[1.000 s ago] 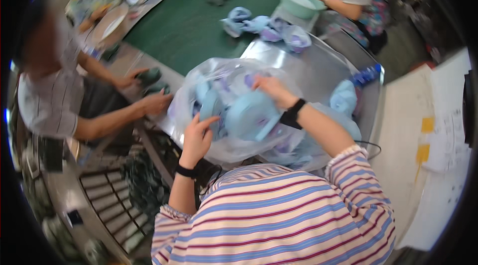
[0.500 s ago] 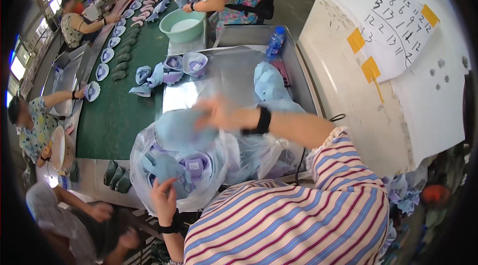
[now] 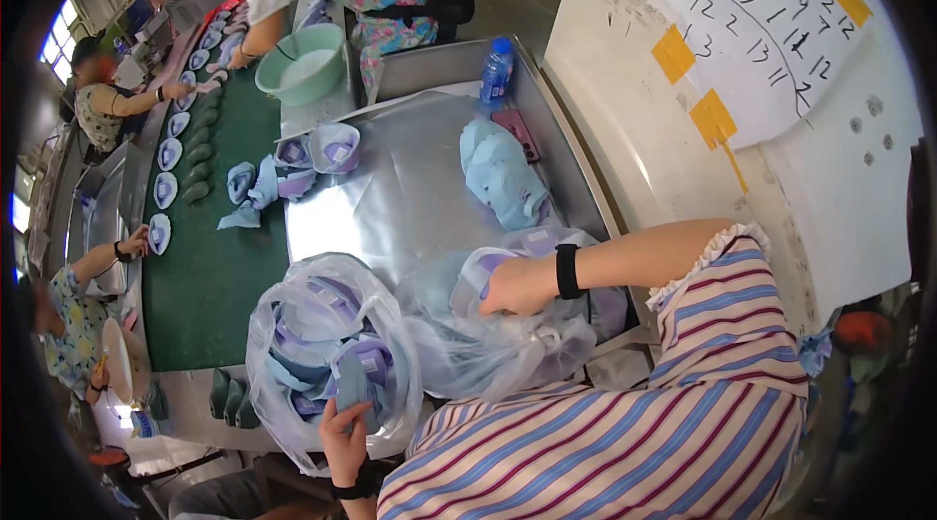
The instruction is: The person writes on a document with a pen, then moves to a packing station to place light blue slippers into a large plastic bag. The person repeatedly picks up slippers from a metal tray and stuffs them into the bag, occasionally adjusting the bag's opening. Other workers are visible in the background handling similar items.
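At the mouth of an open clear plastic bag (image 3: 262, 344), my left hand (image 3: 346, 437) pinches a light-blue fabric cup (image 3: 351, 388) between thumb and fingers. Loose blue and lilac cups (image 3: 322, 300), some with white labels, fill that bag. Over a second clear bag (image 3: 488, 354), to the right, my right hand (image 3: 522, 286) is closed on the edge of a pale blue and lilac cup (image 3: 475, 276); its fingertips are partly hidden. Beyond this hand, a nested stack of light-blue cups (image 3: 503, 173) lies on the metal tabletop (image 3: 410, 159).
Several cups (image 3: 334, 147) lie at the green belt's (image 3: 224, 256) edge. A green basin (image 3: 303, 66), a blue bottle (image 3: 497, 71) and a phone (image 3: 515, 134) stand or lie farther off. A white board (image 3: 634, 110) rises at the right. Co-workers handle pieces along the belt.
My right hand has moved from above the left bag to the right bag, and the blue cup it carried is gone from it. My left hand has closed on a cup in the left bag.
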The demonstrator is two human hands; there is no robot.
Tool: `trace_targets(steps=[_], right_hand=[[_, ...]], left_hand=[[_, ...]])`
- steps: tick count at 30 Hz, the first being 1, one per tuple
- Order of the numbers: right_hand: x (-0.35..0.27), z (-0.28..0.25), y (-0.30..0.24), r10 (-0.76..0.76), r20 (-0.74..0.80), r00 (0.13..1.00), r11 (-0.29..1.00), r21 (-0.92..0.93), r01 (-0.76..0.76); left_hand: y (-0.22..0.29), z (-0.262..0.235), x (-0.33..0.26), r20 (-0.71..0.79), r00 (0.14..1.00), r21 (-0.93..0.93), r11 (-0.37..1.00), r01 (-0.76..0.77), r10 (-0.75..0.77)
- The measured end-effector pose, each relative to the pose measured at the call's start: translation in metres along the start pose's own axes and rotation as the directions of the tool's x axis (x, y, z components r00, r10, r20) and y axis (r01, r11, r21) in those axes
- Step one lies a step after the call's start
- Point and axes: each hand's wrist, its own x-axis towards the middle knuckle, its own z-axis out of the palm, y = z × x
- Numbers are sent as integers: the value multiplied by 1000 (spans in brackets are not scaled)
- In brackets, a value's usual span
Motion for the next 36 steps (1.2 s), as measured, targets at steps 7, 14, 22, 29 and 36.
trace_targets(steps=[7, 14, 22, 29, 36], right_hand=[[11, -73, 135, 228, -399, 888, 964, 220, -149], [13, -64, 232, 771, -498, 398, 436, -42, -899], [104, -88, 102, 12, -774, 634, 945, -198, -259], [231, -18, -119, -527, 70, 847, 826, -191, 530], [228, 51, -130, -202, 468, 860, 610, -627, 485]], left_hand=[[-16, -22, 8, -338, 934, -248, 968, 33, -118], [-12, -40, -18, -433, 900, -77, 997, 12, -44], [-38, -40, -64, -596, 774, -243, 967, 81, -215], [-38, -24, -58, -639, 764, -42, 995, 87, -94], [-34, -19, -88, -696, 679, -238, 967, 89, -234]])
